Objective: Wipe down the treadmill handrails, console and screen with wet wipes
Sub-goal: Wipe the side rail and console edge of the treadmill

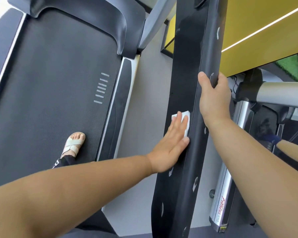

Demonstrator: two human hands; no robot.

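Grey gym floor (144,100) lies beside the treadmill belt (50,83) we stand on. The long black handrail (187,66) runs lengthways away from us. Our right hand (213,100) clasps its outer edge farther up. Our nearer left hand (170,146) presses the wet wipe (186,115) flat, fingers straight, against the rail's inner face, so we judge the next stroke follows the rail's axis.

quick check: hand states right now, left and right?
Left hand: open, flat fingers pressing the wet wipe onto the handrail.
Right hand: closed, gripping the handrail's edge.
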